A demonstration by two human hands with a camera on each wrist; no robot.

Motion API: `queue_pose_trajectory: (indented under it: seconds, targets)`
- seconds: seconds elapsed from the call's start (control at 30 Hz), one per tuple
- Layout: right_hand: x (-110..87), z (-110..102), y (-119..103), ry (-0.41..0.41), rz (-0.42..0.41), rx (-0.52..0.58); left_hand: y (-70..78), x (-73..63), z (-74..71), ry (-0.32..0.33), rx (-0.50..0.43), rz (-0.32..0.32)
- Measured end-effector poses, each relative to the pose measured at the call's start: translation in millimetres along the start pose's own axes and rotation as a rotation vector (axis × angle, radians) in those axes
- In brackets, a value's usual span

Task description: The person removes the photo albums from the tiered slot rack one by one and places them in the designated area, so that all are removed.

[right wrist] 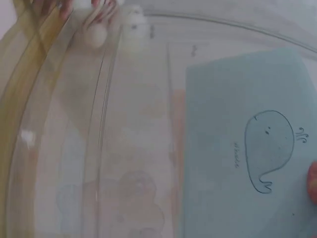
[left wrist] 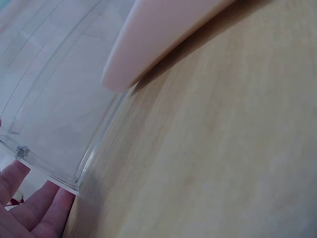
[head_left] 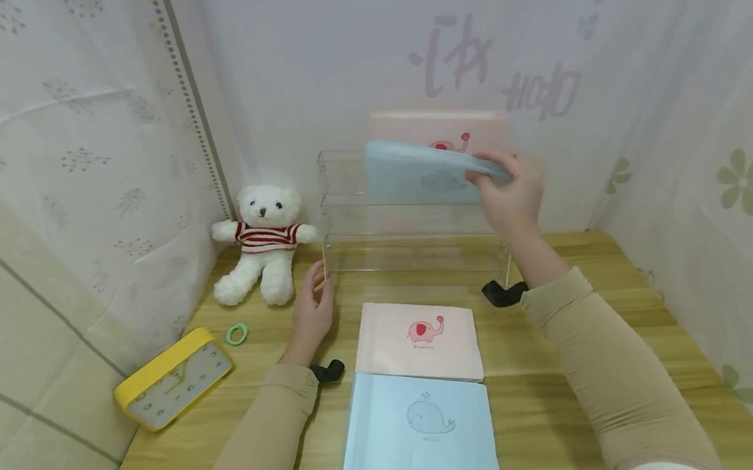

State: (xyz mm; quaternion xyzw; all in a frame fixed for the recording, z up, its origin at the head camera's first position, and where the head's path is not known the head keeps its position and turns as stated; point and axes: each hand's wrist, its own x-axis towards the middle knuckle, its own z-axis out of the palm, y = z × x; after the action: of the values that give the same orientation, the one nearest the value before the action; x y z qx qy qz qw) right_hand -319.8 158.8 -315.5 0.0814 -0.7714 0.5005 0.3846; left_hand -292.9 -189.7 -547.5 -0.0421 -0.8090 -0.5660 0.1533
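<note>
My right hand (head_left: 513,190) holds a thin light-blue book (head_left: 411,174) by its right end, up against the clear tiered stand (head_left: 413,258). A whale drawing shows on this book's cover (right wrist: 223,94) in the right wrist view. Just behind it, a pink book (head_left: 399,121) with an elephant rises above the stand's top. Low at the stand's left side, my left hand (head_left: 311,307) grips the side panel, its fingers (left wrist: 37,206) on the outer face near the table. Another pink elephant book (head_left: 387,333) and a blue whale book (head_left: 383,426) lie in front.
A white teddy bear (head_left: 267,239) in a striped sweater sits left of the stand. Nearer on the left are a small green ring (head_left: 237,334) and a yellow-framed box or clock (head_left: 171,379). Patterned cloth (head_left: 330,56) hangs round the back and sides of the wooden table (head_left: 561,415).
</note>
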Motion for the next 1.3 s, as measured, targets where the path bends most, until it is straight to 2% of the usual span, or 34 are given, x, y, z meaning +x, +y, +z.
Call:
queue_pose_trajectory:
  seconds: [0.13, 0.23, 0.5, 0.67, 0.8, 0.97, 1.3]
  targets:
    - [-25.8, -10.2, 1.6, 0.182, -0.027, 0.095, -0.2, -0.4, -1.0, -0.011, 0.008, -0.002]
    - [-41.7, -18.8, 4.2, 0.262, -0.004, 0.14, -1.2, 0.4, -0.4, -0.009, 0.009, 0.007]
    - [-75.6, -46.3, 21.5, 0.454, 0.164, 0.236, -2.1, 1.0, 1.6, 0.002, 0.009, 0.017]
    - [-92.2, -59.9, 34.1, 0.596, 0.275, 0.409, -1.9, 0.7, 0.7, 0.01, 0.012, 0.009]
    - [-96.9, -71.1, 39.8, 0.654, 0.295, 0.505, -1.9, 1.3, -0.1, 0.012, 0.021, 0.006]
    - [-93.5, -84.5, 42.5, 0.687, 0.343, 0.504, -2.1, 0.3, -2.3, 0.019, 0.02, -0.003]
    - [-84.5, -119.8, 60.7, 0.899, 0.501, 0.531, -1.1, 2.0, 0.5, 0.004, 0.024, -0.009]
